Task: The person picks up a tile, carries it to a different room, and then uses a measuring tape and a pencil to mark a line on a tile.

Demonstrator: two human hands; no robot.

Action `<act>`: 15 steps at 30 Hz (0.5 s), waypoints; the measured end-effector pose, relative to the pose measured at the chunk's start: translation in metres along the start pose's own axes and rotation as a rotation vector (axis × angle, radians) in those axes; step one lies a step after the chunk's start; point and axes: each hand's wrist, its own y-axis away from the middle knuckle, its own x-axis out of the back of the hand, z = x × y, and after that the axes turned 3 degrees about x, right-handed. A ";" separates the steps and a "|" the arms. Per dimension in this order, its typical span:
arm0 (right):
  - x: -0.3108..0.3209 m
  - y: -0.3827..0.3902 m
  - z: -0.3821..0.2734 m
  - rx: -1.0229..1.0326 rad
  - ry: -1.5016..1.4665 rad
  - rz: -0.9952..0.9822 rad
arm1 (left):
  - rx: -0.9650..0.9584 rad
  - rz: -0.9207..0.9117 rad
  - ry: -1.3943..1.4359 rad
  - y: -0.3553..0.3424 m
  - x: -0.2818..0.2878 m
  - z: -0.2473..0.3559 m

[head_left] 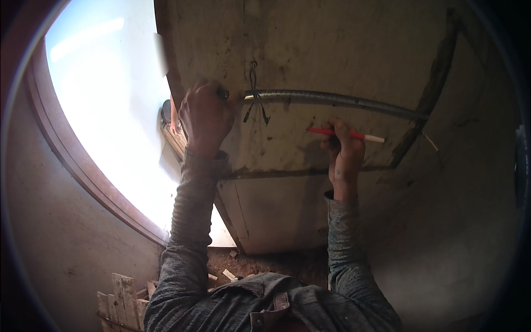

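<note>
My left hand is closed at the left end of a long silvery conduit, near the panel's left edge; a small dark piece shows at its fingers, but what it grips is unclear. My right hand holds a red pen with a white end, its tip at the stained pale panel, below the conduit. Twisted dark wires hang across the conduit just right of my left hand. A thin pale wire dangles at the conduit's right end.
A bright opening with a reddish-brown frame is at the left. Another person's hand shows beyond the panel's edge. Broken wooden boards stand at the lower left, with scraps on the dirt floor.
</note>
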 end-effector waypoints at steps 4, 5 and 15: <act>0.000 0.001 -0.001 -0.004 -0.002 -0.005 | -0.072 0.080 0.047 0.000 -0.006 -0.007; 0.000 0.001 0.000 -0.002 0.002 -0.002 | -0.083 0.093 0.051 0.000 -0.008 -0.009; 0.000 0.000 0.003 -0.001 0.006 0.024 | -0.099 0.089 0.023 0.000 -0.006 -0.009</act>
